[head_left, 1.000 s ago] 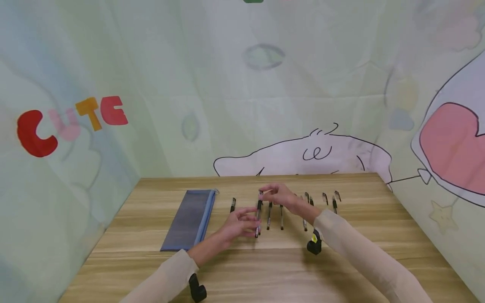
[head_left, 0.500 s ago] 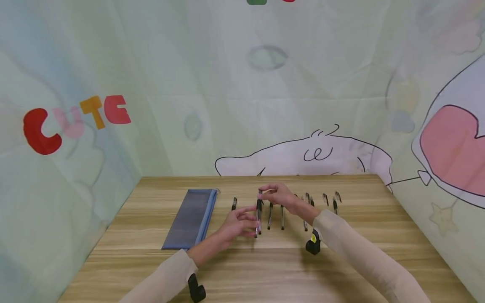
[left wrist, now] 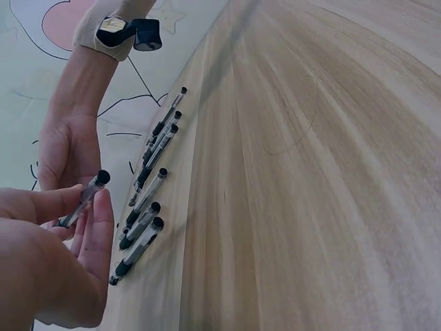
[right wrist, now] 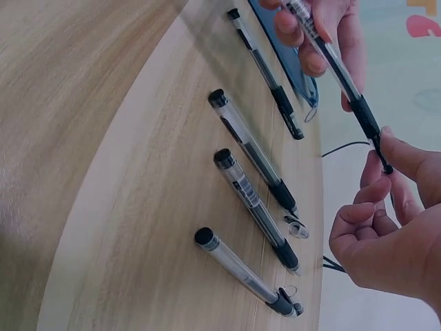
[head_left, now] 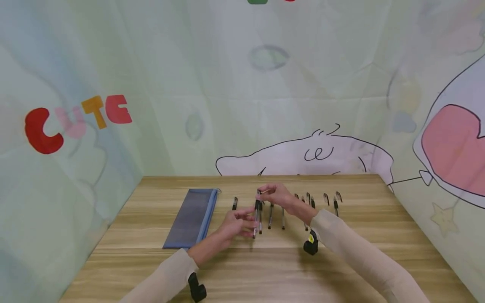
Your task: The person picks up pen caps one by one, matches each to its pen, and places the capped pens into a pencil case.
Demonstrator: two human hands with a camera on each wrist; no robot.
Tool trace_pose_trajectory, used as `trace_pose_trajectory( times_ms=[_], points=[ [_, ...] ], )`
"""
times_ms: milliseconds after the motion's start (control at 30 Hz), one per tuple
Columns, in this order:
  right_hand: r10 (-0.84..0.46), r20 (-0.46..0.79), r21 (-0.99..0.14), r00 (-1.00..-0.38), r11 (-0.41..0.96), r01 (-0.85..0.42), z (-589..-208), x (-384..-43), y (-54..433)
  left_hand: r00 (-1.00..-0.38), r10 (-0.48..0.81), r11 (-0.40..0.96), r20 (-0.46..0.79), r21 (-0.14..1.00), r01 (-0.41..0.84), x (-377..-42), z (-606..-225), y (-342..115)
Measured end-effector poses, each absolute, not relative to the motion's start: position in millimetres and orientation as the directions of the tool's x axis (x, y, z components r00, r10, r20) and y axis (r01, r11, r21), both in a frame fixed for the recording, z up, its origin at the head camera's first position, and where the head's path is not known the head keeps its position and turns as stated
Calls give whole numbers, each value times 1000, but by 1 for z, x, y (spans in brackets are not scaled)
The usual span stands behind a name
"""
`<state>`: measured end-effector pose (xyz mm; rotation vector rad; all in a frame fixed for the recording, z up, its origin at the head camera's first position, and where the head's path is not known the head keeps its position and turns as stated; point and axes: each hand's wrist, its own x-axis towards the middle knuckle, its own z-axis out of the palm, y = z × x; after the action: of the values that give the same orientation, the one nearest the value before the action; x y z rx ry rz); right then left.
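Observation:
My left hand (head_left: 233, 225) holds a clear-barrelled gel pen (right wrist: 337, 72) by its barrel, between thumb and fingers. At the pen's other end, past the black grip, the thumb and fingers of my right hand (right wrist: 393, 227) pinch the cap (right wrist: 382, 155) over the tip. The pen slants above the table, close over another gel pen (head_left: 260, 219) lying there. To the right of that one, several similar pens lie in a row, partly hidden by my right arm in the head view. One capped pen (right wrist: 265, 72) lies on the left, beside the pouch.
A blue mesh zip pouch (head_left: 189, 221) lies flat on the wooden table (head_left: 242, 269) at the left. Loose pen caps (head_left: 326, 199) lie toward the back right, near the pens' tips. A printed cloth backdrop (head_left: 170, 126) stands right behind the table's far edge.
The held pen has shifted slightly left, so the pen lying beneath shows more clearly beside it. Both hands keep nearly the same hold on it.

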<state>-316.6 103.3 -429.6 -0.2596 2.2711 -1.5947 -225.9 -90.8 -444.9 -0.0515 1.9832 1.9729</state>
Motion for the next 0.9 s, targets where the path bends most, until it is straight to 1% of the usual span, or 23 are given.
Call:
trace_pose_trajectory(
  times_ms=[233,367,600,900],
  points=[
    [-359,-183,-942,-915,330,59,-429,-315,105,-935,233,25,-268,963,-269,-228,-445,-92],
    [-344,-195,-944,-918,321,79,-427,-314,106,-927,243,23,-287,957,-290,-230,-443,-90],
    [-310,-235,-937,-921,325,130,-431,-312,100,-938,201,21,-282,959,-284,-226,-444,-88],
    [-255,-230,-941,-939,305,147,-436,-309,93,-957,162,4,-240,970,-243,-220,-446,-87]
  ],
)
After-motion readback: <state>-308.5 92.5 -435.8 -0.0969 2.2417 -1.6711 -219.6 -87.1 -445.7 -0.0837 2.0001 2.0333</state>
